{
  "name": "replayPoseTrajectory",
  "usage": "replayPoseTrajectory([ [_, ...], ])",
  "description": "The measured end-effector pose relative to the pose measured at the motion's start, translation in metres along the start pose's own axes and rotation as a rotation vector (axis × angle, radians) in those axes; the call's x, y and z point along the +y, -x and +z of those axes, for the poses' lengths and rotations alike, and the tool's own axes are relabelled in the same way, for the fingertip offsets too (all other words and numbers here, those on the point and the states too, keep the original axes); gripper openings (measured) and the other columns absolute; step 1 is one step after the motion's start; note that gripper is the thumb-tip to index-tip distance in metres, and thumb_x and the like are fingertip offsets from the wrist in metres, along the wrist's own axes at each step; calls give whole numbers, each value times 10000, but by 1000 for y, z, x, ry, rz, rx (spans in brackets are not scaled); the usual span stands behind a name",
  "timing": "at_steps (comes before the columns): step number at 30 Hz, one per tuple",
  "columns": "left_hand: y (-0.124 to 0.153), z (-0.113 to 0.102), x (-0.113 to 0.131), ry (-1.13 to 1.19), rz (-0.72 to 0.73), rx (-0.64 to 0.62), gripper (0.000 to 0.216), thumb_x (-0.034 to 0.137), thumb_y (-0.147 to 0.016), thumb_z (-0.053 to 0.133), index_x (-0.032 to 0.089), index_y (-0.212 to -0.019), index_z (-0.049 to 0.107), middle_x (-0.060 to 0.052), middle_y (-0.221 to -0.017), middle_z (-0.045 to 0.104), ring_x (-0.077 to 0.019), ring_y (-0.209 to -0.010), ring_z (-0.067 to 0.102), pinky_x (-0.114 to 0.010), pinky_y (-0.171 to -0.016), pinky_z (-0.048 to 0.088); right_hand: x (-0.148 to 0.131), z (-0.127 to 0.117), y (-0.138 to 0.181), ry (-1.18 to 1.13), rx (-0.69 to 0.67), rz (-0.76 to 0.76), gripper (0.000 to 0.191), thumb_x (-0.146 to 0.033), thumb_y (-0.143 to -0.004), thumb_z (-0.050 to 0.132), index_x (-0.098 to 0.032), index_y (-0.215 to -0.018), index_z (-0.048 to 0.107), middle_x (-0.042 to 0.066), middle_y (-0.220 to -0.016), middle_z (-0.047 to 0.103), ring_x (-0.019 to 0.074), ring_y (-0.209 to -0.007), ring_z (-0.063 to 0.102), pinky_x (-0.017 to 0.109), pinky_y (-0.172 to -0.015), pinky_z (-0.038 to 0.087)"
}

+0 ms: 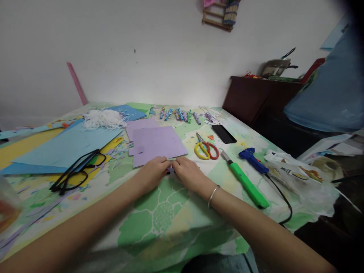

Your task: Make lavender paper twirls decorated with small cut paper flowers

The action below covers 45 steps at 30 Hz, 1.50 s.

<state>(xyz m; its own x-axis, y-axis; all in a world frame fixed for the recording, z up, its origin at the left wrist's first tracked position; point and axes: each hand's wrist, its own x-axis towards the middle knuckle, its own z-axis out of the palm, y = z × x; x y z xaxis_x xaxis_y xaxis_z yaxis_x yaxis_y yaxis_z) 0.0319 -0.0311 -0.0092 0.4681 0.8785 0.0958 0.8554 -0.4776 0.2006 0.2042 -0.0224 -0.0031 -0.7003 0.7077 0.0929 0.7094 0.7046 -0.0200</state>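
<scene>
At the near edge of a purple sheet, my left hand and my right hand meet with curled fingers. A small piece of purple paper shows between the fingertips, mostly hidden by them. The right wrist wears a silver bangle. Just beyond my right hand lie scissors with one yellow and one red handle. A green-handled utility knife rests farther right, beside a blue glue gun with a black cord.
Black eyeglasses lie on light blue sheets at left, below a heap of white string. Several rolled paper pieces line the back. A black phone lies right of centre. A plastic bag sits at the right edge.
</scene>
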Motion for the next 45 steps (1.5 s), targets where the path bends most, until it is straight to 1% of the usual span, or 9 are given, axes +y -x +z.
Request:
replayPoseTrajectory([
  [7,-24,-5,-5,64,-29,-65,196,45,-743,502,154,-794,657,-48,-772,669,-189,-753,589,-269,-672,388,20,-18,-32,-18,-151,-74,127,-163,-796,600,-145,-866,705,117,-846,717,236,-792,660,268,-648,403],
  [12,-34,-21,-11,106,-35,-166,112,138,-708,564,149,-621,633,27,-553,563,-122,-567,495,-218,-533,312,14,-15,-21,-3,-94,8,201,-151,-819,548,-124,-945,702,158,-952,714,260,-890,660,277,-695,406],
  [16,-29,-21,-6,91,-55,-149,91,175,-724,581,149,-678,654,7,-626,611,-139,-632,523,-240,-586,327,11,-11,-23,-38,-79,115,246,-146,-831,524,-96,-976,717,197,-972,710,277,-915,650,290,-706,410],
  [19,-28,-16,-1,43,-93,-140,120,150,-785,559,142,-710,651,-31,-700,637,-169,-711,561,-276,-657,376,20,-17,-39,-110,-150,117,214,-161,-771,614,-127,-933,749,142,-897,736,223,-817,656,246,-649,402],
  [23,-40,-13,1,4,-123,-224,189,314,-890,592,131,-863,631,-28,-839,639,-159,-753,602,-330,-713,493,37,-30,-49,-196,-252,107,222,-165,-683,719,-166,-898,774,51,-793,748,149,-711,640,187,-564,380],
  [26,-50,-17,0,5,-127,-287,240,364,-900,591,130,-941,625,-35,-911,644,-157,-773,619,-336,-710,524,41,-32,-40,-212,-250,142,256,-131,-660,728,-176,-907,780,36,-801,751,141,-717,639,181,-573,385],
  [32,-38,-31,-13,49,-70,-247,111,264,-743,667,153,-740,656,23,-654,605,-150,-665,556,-258,-618,379,34,-21,-21,-199,-121,296,305,-111,-757,635,-149,-1036,750,97,-913,751,178,-849,658,209,-664,417],
  [38,-13,-34,-30,53,-116,-188,125,279,-693,636,159,-680,669,14,-603,617,-145,-609,533,-244,-563,320,45,-33,-35,-256,-231,245,291,-138,-640,768,-166,-929,782,46,-831,761,161,-759,666,178,-608,424],
  [45,-34,-33,-26,1,-153,-289,186,263,-750,686,155,-631,593,39,-565,547,-116,-543,491,-244,-557,366,55,-35,-14,-246,-238,221,288,-42,-702,667,-149,-949,771,49,-877,759,158,-825,679,173,-650,448],
])
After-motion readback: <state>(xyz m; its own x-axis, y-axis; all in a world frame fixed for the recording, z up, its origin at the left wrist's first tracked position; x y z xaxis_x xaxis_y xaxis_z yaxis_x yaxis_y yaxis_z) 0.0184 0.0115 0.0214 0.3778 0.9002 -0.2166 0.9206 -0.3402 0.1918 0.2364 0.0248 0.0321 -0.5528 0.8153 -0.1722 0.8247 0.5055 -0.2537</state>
